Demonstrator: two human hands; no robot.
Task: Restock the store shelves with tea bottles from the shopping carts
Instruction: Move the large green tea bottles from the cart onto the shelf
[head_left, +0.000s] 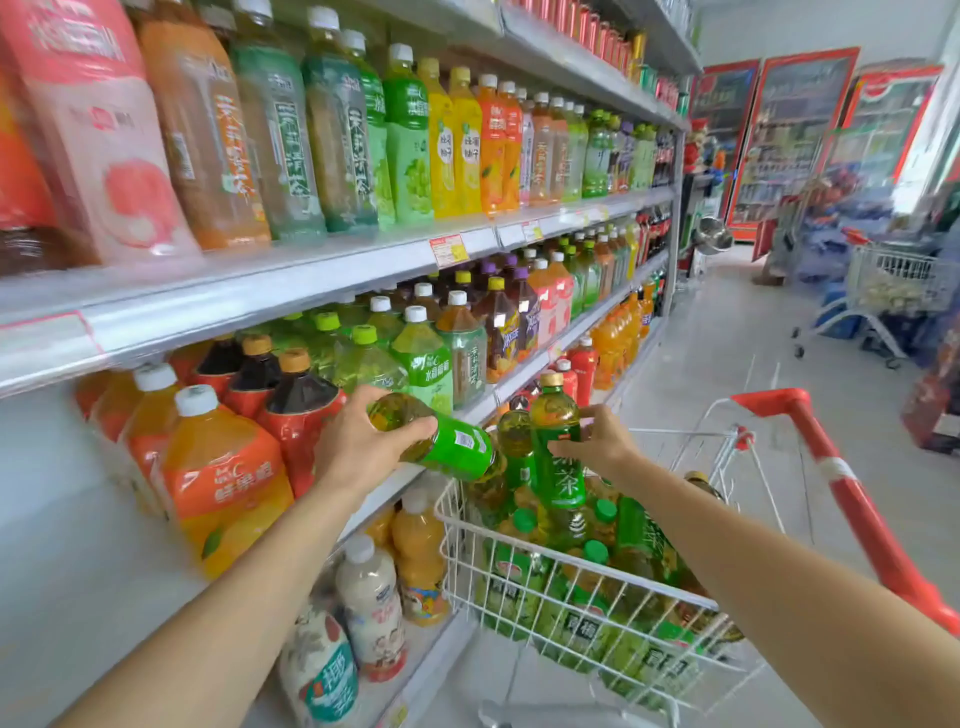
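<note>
My left hand (358, 447) grips a green-labelled tea bottle (447, 441) lying on its side, bottom end toward the shelf, just above the cart's near corner. My right hand (597, 441) holds a second green tea bottle (558, 447) upright by its middle, its gold cap up, above the cart. The white wire shopping cart (519, 566) with a red handle stands below, holding several more green tea bottles (623, 540). The shelf (260, 296) to the left is packed with drink bottles.
Large orange juice bottles (223, 478) and dark red-labelled bottles (298, 410) stand on the shelf level beside my left hand. Milky and orange drinks sit on the bottom shelf. A second cart (893, 280) and red coolers (789, 135) stand down the aisle at right.
</note>
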